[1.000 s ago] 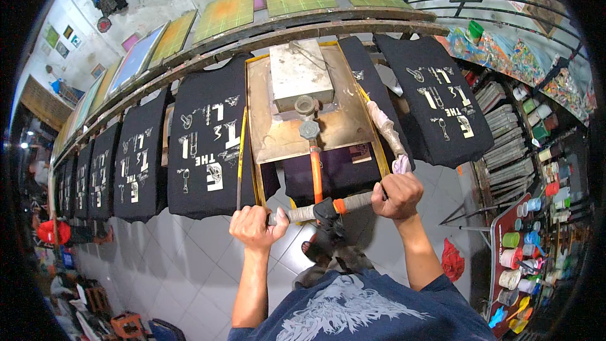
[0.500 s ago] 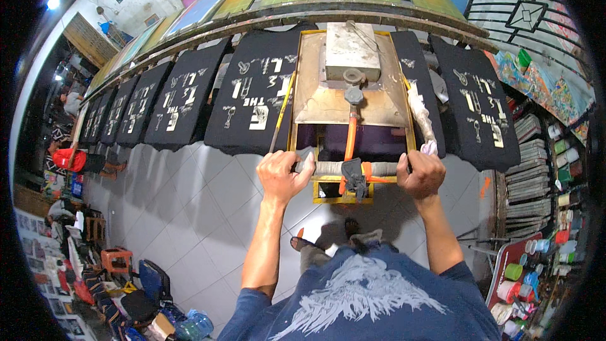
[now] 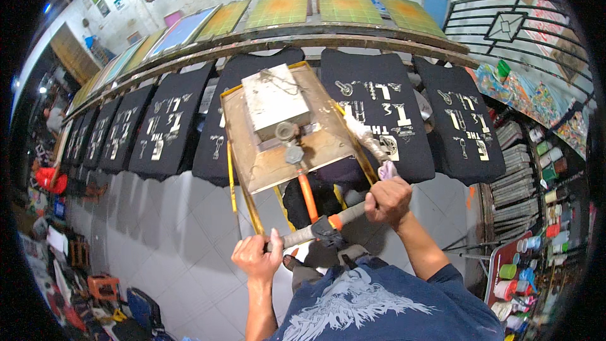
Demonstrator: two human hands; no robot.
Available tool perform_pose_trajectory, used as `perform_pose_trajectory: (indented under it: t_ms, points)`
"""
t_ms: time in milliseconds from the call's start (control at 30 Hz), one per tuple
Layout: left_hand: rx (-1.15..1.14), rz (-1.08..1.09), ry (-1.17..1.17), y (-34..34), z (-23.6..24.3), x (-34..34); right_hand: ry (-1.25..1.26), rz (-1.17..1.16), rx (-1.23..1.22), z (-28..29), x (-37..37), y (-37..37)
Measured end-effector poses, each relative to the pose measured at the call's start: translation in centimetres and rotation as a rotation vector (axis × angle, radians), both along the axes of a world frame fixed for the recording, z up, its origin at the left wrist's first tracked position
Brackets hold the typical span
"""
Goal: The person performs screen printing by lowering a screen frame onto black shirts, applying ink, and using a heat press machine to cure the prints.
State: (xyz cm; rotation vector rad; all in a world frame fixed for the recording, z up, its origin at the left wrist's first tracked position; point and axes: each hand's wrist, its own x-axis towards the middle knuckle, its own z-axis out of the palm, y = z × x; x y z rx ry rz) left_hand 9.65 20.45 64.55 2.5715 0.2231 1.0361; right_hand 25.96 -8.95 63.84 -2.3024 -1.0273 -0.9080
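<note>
A flash dryer with a broad beige hood [image 3: 265, 164] and a white box [image 3: 275, 102] on top stands in front of me on a yellow frame [image 3: 231, 177]. Its push bar [image 3: 299, 237] is wrapped in grey tape and slants up to the right. My left hand [image 3: 255, 256] is closed around the bar's near left end. Farther off, my right hand [image 3: 387, 201] grips the right end, beside a cloth-wrapped rod [image 3: 369, 136]. An orange hose [image 3: 308, 197] runs from a round valve to black wrapping at the bar's middle. The hood partly covers a black T-shirt [image 3: 207, 158].
Black printed T-shirts [image 3: 379, 113] lie in a row on boards at both sides of the dryer. Behind them, a rail [image 3: 265, 39] carries several printing screens [image 3: 279, 10]. Pots of ink [image 3: 505, 289] crowd the right side. An orange stool [image 3: 103, 287] stands at lower left, on tiled floor [image 3: 170, 227].
The dryer has moved left and turned, uncovering the printed shirt on its right. My left hand has come nearer to me with the bar; my right hand has shifted left and slightly nearer.
</note>
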Motion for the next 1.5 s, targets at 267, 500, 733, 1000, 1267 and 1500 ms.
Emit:
perform_pose_trajectory:
  t_ms: [267,500,733,1000,1267,1500]
  points:
    - [0.179,-0.012,-0.111,9.0,-1.7,5.9,0.009,-0.099,0.051,0.7,2.2,7.6]
    - [0.176,-0.107,-0.147,20.0,-2.5,10.1,0.019,-0.157,0.093,0.8,2.7,16.8]
    - [0.185,-0.201,-0.169,25.6,-1.9,13.0,0.013,-0.192,0.059,0.3,2.8,21.4]
    - [0.176,-0.196,-0.196,24.4,-1.8,16.4,-0.042,-0.243,0.108,-0.3,6.6,20.9]
    - [0.197,-0.138,-0.118,25.4,-2.6,14.5,0.011,-0.486,0.321,-5.5,4.8,9.9]
    - [0.120,-0.153,-0.077,24.6,-2.3,14.3,0.542,-0.950,-0.125,-14.2,5.9,-0.6]
